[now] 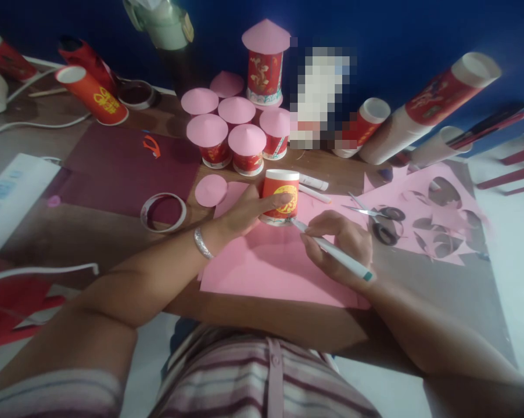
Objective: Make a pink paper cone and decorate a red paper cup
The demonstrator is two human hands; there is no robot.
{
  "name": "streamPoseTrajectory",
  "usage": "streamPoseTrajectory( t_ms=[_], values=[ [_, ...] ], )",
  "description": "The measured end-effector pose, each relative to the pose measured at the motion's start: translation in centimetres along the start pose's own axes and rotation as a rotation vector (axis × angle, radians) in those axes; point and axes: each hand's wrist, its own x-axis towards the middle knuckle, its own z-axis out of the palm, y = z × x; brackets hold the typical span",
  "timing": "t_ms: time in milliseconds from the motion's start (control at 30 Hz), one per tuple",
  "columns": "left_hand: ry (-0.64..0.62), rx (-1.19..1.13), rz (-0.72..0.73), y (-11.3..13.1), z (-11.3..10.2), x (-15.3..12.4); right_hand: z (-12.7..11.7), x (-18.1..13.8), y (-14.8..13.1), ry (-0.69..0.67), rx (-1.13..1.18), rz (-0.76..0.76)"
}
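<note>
My left hand point(255, 209) is wrapped round a red paper cup point(279, 186) with a yellow emblem and white edges, thumb across its front. In my right hand point(340, 241) is a white marker pen point(338, 255) with a green end, its tip touching or close to the cup's lower edge. Both hands are over pink paper sheets point(253, 261). A pink paper cone point(211, 190) lies to the left of the cup. Behind stand several red cups with pink cone tops point(247, 148), one of them raised above the others point(265, 75).
Scissors point(386, 217) lie open on cut pink paper scraps point(440, 212) at the right. A tape roll point(163, 212) and an orange clip-like piece point(151, 146) are at the left. Red cardboard tubes point(440, 96) stand at the back right. A white power strip point(15, 197) sits far left.
</note>
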Motion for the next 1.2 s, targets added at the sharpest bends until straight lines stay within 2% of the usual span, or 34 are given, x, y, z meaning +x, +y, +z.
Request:
streamPoseTrajectory(
  t_ms=[467, 733, 1033, 1200],
  values=[
    [-0.011, -0.017, 0.009, 0.0, 0.02, 0.03, 0.03, -0.05, 0.01, 0.02, 0.004, -0.001],
    [0.012, -0.031, 0.009, 0.08, 0.17, -0.04, 0.37, -0.03, 0.49, 0.034, 0.131, -0.041],
    [-0.002, -0.042, 0.023, 0.08, 0.11, 0.06, 0.35, 0.09, 0.56, 0.049, 0.096, -0.074],
    [0.001, -0.049, 0.017, 0.03, 0.03, 0.1, 0.15, 0.08, 0.19, 0.042, 0.02, -0.025]
  ],
)
